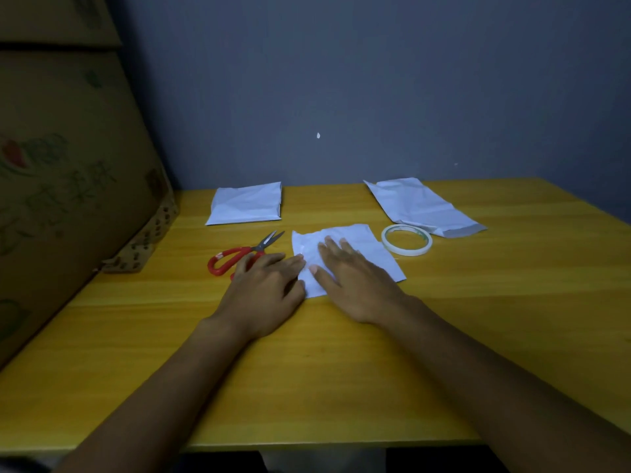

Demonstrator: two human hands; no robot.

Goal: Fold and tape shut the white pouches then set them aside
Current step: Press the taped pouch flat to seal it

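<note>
Pouch [355, 247] white, creased, flat on worktop [341, 370] | right hand [351, 285] flat on it, fingers straight | left hand [266, 288] relaxed at its edge

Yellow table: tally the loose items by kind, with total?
White pouches: 3: far left, far right, and under both hands
Red-handled scissors: 1
Tape roll: 1
Total: 5

The table [341, 370] is smooth yellow wood-grain, the 3 white pouches [355, 247] crinkled matt film, the scissors [244, 256] grey metal with glossy red plastic handles.
</note>
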